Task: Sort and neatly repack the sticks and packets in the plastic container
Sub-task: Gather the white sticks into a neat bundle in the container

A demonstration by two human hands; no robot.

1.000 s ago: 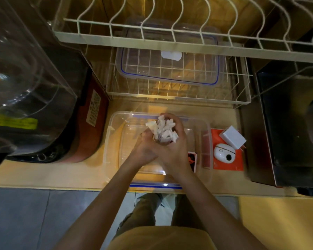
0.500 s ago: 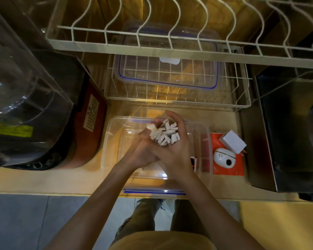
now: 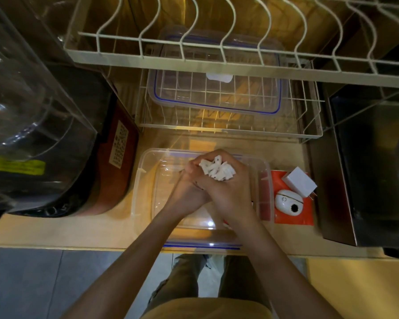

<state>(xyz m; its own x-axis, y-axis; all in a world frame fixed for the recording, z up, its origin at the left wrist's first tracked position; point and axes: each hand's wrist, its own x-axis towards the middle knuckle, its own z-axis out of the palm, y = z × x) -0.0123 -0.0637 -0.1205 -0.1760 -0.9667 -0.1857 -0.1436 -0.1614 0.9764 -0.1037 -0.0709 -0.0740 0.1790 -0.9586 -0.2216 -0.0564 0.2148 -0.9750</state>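
Sticks (image 3: 217, 169): white bundle, ends up and splayed, clasped between both hands over the middle of the container.
Right hand (image 3: 228, 189): fingers curled round the bundle from the right and far side — gripping it.
Left hand (image 3: 189, 192): pressed against the right hand, fingers wrapped round the bundle's left side, gripping too.
Container (image 3: 145, 185): clear plastic tub, lidless, on the bench near its front edge; blue strip along the near rim; inside mostly hidden by the hands, a scrap of red and white showing by the right wrist — packet or not, cannot tell.
Lid (image 3: 217, 93): clear with blue seal line, lying in the lower rack behind the container.
Rack (image 3: 309, 125): white wire, two tiers; upper tier crosses the top of the view.
Bench (image 3: 55, 229): pale wood, warm light on it.
Red card (image 3: 293, 215): just right of the container, flat on the bench.
White box (image 3: 299, 181): tilted on the card's far end.
White gadget (image 3: 288, 201): rounded, dark round spot on it, on the card, touching or just beside the box.
Left of container: dark appliance (image 3: 90, 171) with a label, clear dome above it.
Right: dark metal appliance (image 3: 366, 169).
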